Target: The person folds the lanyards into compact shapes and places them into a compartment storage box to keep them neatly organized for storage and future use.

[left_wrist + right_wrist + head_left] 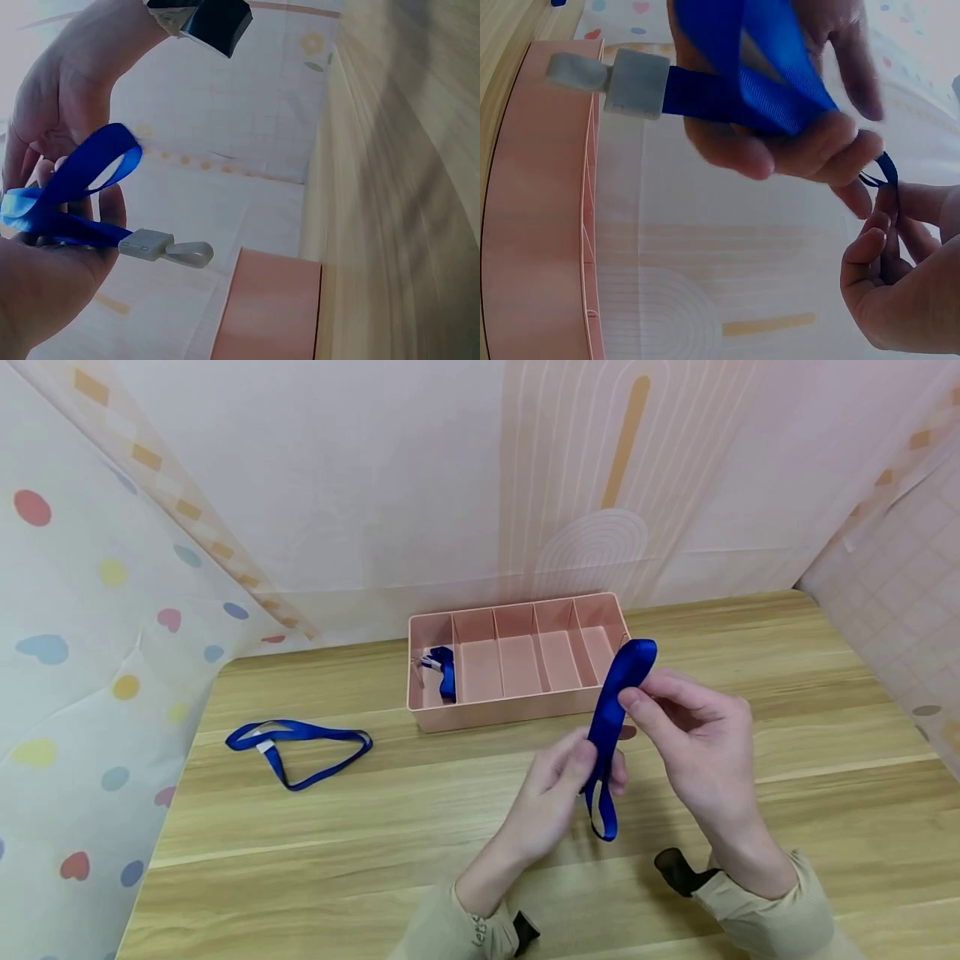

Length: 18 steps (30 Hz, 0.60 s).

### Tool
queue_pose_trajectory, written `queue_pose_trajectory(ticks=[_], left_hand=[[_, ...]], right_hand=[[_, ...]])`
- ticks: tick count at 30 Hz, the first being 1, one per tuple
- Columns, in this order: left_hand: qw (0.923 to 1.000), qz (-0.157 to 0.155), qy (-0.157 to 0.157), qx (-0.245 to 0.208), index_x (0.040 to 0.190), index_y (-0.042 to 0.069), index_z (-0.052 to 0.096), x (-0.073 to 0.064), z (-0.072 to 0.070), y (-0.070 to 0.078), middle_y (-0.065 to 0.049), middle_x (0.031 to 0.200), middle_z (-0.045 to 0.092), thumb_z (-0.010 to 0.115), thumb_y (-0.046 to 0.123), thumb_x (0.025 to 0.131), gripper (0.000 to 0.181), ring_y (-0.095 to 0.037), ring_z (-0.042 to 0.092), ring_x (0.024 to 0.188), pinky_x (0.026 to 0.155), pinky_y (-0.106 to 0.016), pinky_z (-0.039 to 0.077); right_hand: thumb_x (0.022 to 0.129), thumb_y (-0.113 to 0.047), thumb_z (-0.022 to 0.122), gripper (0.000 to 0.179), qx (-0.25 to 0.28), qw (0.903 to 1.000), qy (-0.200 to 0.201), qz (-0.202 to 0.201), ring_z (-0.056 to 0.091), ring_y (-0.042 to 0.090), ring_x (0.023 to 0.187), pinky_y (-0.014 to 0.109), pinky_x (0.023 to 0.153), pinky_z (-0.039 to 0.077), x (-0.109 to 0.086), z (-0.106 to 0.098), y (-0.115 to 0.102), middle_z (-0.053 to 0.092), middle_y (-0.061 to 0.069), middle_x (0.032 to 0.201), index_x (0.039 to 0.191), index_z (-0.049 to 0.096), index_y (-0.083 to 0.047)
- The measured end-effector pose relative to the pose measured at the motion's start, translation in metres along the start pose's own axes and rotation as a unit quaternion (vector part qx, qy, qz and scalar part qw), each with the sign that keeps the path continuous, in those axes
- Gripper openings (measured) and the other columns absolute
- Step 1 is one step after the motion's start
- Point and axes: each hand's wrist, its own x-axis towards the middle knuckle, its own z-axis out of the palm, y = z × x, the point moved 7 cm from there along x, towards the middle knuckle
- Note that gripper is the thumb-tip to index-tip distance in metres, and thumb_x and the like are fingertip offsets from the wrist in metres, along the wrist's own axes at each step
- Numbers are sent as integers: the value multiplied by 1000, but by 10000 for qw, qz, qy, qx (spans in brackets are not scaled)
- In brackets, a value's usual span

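A blue lanyard (609, 710), folded into several layers, hangs between both hands in front of the tray's right end. My left hand (558, 785) grips its lower part between thumb and fingers, and a small loop dangles below. Near the folded top, my right hand (697, 743) pinches the strap between thumb and fingertips. A pale plastic clip (146, 244) with a hook sticks out of the left hand's hold in the left wrist view. The right wrist view shows the same clip (637, 82) beside the pink tray.
At the back of the wooden table (360, 868) stands a pink tray (517, 708) with several compartments. Its leftmost compartment holds a bundled blue lanyard (447, 675). Another blue lanyard (303, 727) lies looped on the table to the left. Patterned cloth walls (337, 485) enclose the table.
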Motion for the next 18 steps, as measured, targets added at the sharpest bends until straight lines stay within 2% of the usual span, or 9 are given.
queue_pose_trajectory(ticks=[4, 7, 10, 13, 18], left_hand=[[9997, -106, 34, 232, 126, -12, 61, 0, 2, 0, -29, 84, 57, 44, 23, 114, 41, -4, 55, 75, 72, -19, 49], [9993, -296, 136, 207, 123, -12, 64, -2, 2, -1, -30, 82, 57, 50, 15, 112, 32, -1, 55, 74, 70, -18, 48], [9985, -512, 157, 117, 119, -13, 66, -2, 3, -4, -35, 85, 59, 56, 9, 108, 27, 0, 58, 74, 70, -17, 51], [9970, -756, 33, 143, 118, -12, 67, -2, 5, -6, -37, 88, 62, 59, 7, 106, 24, 2, 60, 74, 71, -16, 53], [9938, -1077, -157, 241, 120, -8, 68, -3, 9, -11, -34, 86, 62, 58, 10, 108, 24, 2, 60, 72, 69, -17, 53]], right_hand=[[93, 17, 65, 22, 79, 9997, -166, -138, 70, 9, 89, 19, 80, 59, 2, 1, -1, 78, -1, 96, 101, 80, 1], [94, 18, 63, 24, 130, 9996, -166, -163, 68, 11, 93, 19, 82, 59, 4, -1, -1, 77, -2, 98, 101, 79, 2], [93, 19, 62, 26, 268, 9995, -18, -144, 68, 10, 87, 18, 77, 58, 5, -7, 0, 79, -1, 97, 101, 79, 0], [93, 18, 64, 25, 442, 9987, 197, -166, 67, 9, 77, 17, 69, 55, 6, -15, 2, 80, 1, 93, 100, 80, 1], [91, 9, 74, 11, 429, 9975, 556, -51, 65, 10, 72, 18, 66, 53, 9, -25, 3, 79, 1, 87, 96, 80, 2]])
